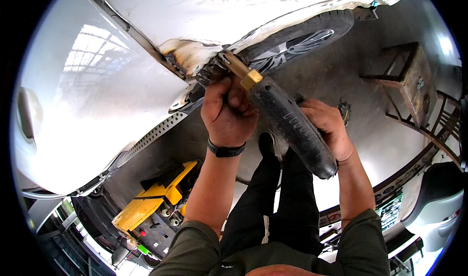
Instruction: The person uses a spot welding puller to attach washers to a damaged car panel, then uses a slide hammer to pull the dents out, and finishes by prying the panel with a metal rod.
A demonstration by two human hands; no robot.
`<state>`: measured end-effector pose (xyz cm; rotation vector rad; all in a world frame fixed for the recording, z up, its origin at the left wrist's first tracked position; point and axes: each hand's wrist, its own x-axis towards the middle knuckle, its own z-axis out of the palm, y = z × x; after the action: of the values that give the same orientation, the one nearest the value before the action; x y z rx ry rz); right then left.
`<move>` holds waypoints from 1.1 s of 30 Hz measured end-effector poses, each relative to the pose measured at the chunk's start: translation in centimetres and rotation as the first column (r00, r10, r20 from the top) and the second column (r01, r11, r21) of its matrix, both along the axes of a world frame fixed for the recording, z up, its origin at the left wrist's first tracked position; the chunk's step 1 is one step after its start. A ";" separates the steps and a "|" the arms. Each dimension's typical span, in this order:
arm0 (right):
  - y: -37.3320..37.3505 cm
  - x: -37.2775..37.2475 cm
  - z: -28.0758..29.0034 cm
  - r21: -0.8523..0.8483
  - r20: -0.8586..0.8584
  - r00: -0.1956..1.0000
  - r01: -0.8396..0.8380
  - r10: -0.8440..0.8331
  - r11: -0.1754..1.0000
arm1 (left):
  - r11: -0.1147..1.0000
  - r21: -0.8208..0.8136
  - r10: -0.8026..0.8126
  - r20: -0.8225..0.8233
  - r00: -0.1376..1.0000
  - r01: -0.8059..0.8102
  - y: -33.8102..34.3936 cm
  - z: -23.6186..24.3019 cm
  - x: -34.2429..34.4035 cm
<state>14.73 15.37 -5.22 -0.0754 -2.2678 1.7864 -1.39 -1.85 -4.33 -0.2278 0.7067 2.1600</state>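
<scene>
My left hand [225, 113], a dark band at its wrist, is closed at the damaged lower edge of a white car panel [183, 54], just below the brass-coloured tip of a tool; what its curled fingers hold is hard to make out. My right hand [327, 122] is closed on the black-bodied tool [292, 127], which has a brass hex fitting and angles up toward the scorched, crumpled metal. Most of the right fingers are hidden behind the tool.
A wheel [280, 49] sits beside the panel, a perforated side step [148, 139] below the door at left. A yellow wheeled machine [141, 205] stands at lower left. A worn stool [404, 88] and a chair [446, 122] are at right.
</scene>
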 end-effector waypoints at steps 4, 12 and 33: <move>-0.2 0.0 0.3 0.007 0.021 1.000 0.009 -0.009 1.000 | 0.999 -0.009 -0.041 -0.047 0.998 0.041 0.0 0.3 -0.1; -0.5 -0.1 0.5 0.007 -0.012 0.999 0.032 -0.032 0.999 | 0.997 0.044 0.065 -0.032 0.997 -0.064 0.3 0.4 0.4; 0.0 -0.7 -1.5 0.007 -0.055 0.998 0.043 -0.042 0.999 | 0.993 0.107 -0.037 -0.084 0.996 0.046 -2.9 0.4 2.4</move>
<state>14.01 15.36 -6.75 -0.0722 -2.2184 1.7369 1.04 -4.74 -3.95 -0.0669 0.6312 2.1709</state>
